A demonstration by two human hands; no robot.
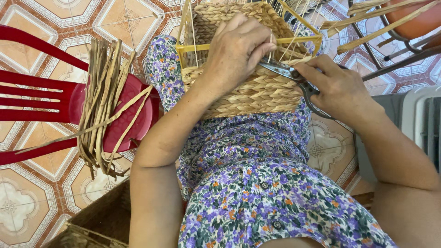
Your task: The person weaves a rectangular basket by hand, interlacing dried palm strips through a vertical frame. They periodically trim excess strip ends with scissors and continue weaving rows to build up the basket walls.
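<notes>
On the person's lap, over a flowered purple dress [257,183]: one half-woven basket [248,92] of braided pale straw, built round a yellow frame [239,46] whose upper bars stand bare above the finished weave.

Left hand [236,48]: laid over the basket's upper edge, fingers curled down and closed on thin straw strands at the frame bar, just beside the scissor tips.

Right hand [337,87]: clenched round the dark handles of a pair of metal scissors [287,73], thumb along the top. Blades point left, toward the left hand's fingertips, touching or nearly touching the strands at the basket's rim; whether the blades are parted cannot be told.

To the left of the lap: red plastic chair [55,101], its seat bearing a loose bundle of dried straw strips [103,105] that hangs over the near edge.

Lower left corner: part of a second woven piece [96,225], darker brown, on the floor.

Upper right: further long straw strips [367,23] lying across dark metal rods.

Right edge: a grey ribbed object [422,119], kind unclear.

Underfoot: patterned floor tiles [27,202] in orange, white and grey.
</notes>
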